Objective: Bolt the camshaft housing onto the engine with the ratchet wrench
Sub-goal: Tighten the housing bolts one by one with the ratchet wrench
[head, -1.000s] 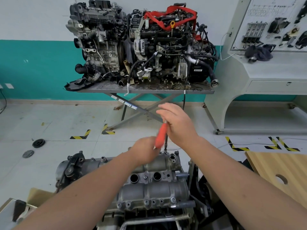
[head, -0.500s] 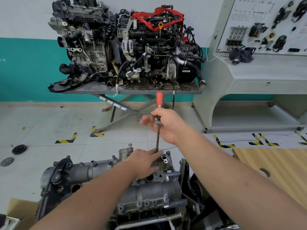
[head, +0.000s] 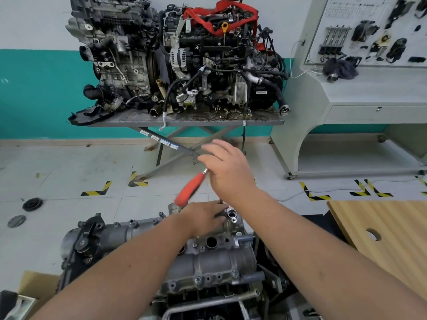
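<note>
The grey cast camshaft housing [head: 217, 262] lies on top of the engine in front of me, with bolts along its flanges. My left hand [head: 203, 217] rests flat on its far end, fingers spread beside an open round port [head: 231, 214]. My right hand [head: 227, 172] is above it and grips the head end of the ratchet wrench [head: 188, 190]. The wrench's red handle slants down to the left, just above my left hand. The extension bar below my right hand is almost wholly hidden.
Two dirty engines [head: 180, 58] sit on a scissor-leg steel table [head: 184, 122] by the teal wall. A grey training console [head: 360, 93] with mounted parts stands at the right. A wooden board [head: 383, 227] with a hole is at my right. Round caps [head: 32, 203] lie on the floor at left.
The red handle swung from pointing up and away to slanting down-left, as my right hand turned the wrench. My left hand stayed on the housing's far end.
</note>
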A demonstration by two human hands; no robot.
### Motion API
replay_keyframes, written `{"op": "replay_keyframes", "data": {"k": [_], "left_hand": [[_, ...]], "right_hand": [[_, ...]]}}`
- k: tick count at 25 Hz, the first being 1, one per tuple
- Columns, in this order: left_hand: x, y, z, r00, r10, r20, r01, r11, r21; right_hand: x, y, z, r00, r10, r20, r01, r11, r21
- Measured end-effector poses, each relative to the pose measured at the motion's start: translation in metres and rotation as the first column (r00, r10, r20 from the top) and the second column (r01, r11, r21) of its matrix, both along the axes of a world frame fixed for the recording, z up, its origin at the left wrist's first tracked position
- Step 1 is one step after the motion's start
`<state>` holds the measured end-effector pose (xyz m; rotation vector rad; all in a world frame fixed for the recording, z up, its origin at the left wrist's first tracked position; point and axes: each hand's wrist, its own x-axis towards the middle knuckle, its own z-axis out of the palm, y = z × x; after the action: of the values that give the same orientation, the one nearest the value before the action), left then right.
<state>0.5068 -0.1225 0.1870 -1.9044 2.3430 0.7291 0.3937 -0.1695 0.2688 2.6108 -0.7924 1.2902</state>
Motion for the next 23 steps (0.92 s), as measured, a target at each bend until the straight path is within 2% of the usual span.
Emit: {"op": "replay_keyframes", "data": {"k": [1, 2, 4, 6, 7, 8, 9, 10, 11, 12, 13, 14, 16, 17, 18, 19, 20, 21, 22, 23], "left_hand": [[0.002, -0.002, 0.001, 1.000, -0.022, 0.012, 0.022, 1.000, 0.003], [0.004, -0.005, 0.003, 0.998, -0.048, 0.048, 0.049, 0.999, -0.020], [0.015, -0.011, 0.006, 0.991, -0.023, 0.136, 0.043, 0.988, -0.149], [0.030, -0.013, 0.006, 0.991, 0.106, 0.083, -0.089, 0.979, -0.185], [0.035, -0.013, 0.006, 0.985, 0.167, 0.030, -0.161, 0.977, -0.142], [0.039, -0.013, 0.005, 0.980, 0.199, -0.009, -0.199, 0.976, -0.083], [0.039, -0.014, 0.005, 0.978, 0.204, -0.044, -0.206, 0.978, -0.031], [0.038, -0.015, 0.004, 0.975, 0.205, -0.087, -0.206, 0.979, 0.005], [0.037, -0.016, 0.004, 0.971, 0.201, -0.127, -0.199, 0.980, 0.023], [0.035, -0.016, 0.004, 0.971, 0.193, -0.144, -0.191, 0.981, 0.029], [0.033, -0.017, 0.004, 0.975, 0.180, -0.130, -0.179, 0.984, 0.022], [0.032, -0.016, 0.003, 0.983, 0.165, -0.086, -0.165, 0.986, 0.013], [0.028, -0.012, 0.002, 0.992, 0.124, 0.024, -0.124, 0.992, -0.001], [0.025, -0.011, 0.002, 0.991, 0.119, 0.060, -0.120, 0.993, 0.001], [0.023, -0.010, 0.002, 0.989, 0.127, 0.078, -0.128, 0.992, 0.009], [0.021, -0.011, 0.003, 0.987, 0.138, 0.084, -0.140, 0.990, 0.021], [0.020, -0.012, 0.003, 0.985, 0.146, 0.089, -0.150, 0.988, 0.044], [0.019, -0.014, 0.004, 0.988, 0.139, 0.069, -0.144, 0.988, 0.065], [0.019, -0.014, 0.004, 0.993, 0.116, -0.015, -0.115, 0.990, 0.084], [0.021, -0.013, 0.006, 0.984, 0.083, -0.160, -0.070, 0.994, 0.083]], "right_hand": [[0.000, 0.001, 0.008, 0.988, -0.075, -0.136, 0.066, 0.995, -0.072], [0.000, 0.004, 0.017, 0.954, -0.147, -0.262, 0.134, 0.989, -0.065], [0.000, 0.008, 0.036, 0.856, -0.217, -0.468, 0.283, 0.956, 0.074], [0.004, 0.003, 0.053, 0.779, -0.229, -0.584, 0.386, 0.909, 0.158], [0.006, 0.001, 0.061, 0.763, -0.200, -0.614, 0.428, 0.869, 0.249], [0.008, -0.002, 0.068, 0.798, -0.144, -0.585, 0.449, 0.790, 0.418], [0.009, -0.004, 0.072, 0.883, -0.076, -0.463, 0.403, 0.627, 0.666], [0.009, -0.004, 0.072, 0.972, -0.047, -0.232, 0.232, 0.381, 0.895], [0.009, 0.001, 0.069, 0.996, -0.089, 0.024, -0.013, 0.120, 0.993], [0.007, 0.006, 0.064, 0.948, -0.182, 0.261, -0.277, -0.069, 0.958], [0.006, 0.009, 0.058, 0.843, -0.298, 0.448, -0.507, -0.164, 0.846], [0.006, 0.011, 0.050, 0.715, -0.400, 0.573, -0.673, -0.176, 0.718], [0.012, 0.010, 0.032, 0.466, -0.517, 0.718, -0.855, -0.055, 0.515], [0.015, 0.012, 0.025, 0.405, -0.500, 0.765, -0.875, 0.031, 0.484], [0.016, 0.015, 0.017, 0.437, -0.430, 0.790, -0.835, 0.132, 0.534], [0.016, 0.018, 0.010, 0.549, -0.320, 0.772, -0.724, 0.280, 0.631], [0.014, 0.019, 0.003, 0.689, -0.183, 0.701, -0.553, 0.492, 0.672], [0.011, 0.018, -0.004, 0.804, -0.058, 0.592, -0.377, 0.720, 0.582], [0.008, 0.014, -0.008, 0.895, 0.036, 0.445, -0.231, 0.891, 0.391], [0.008, 0.009, -0.009, 0.959, 0.072, 0.273, -0.126, 0.975, 0.183]]}}
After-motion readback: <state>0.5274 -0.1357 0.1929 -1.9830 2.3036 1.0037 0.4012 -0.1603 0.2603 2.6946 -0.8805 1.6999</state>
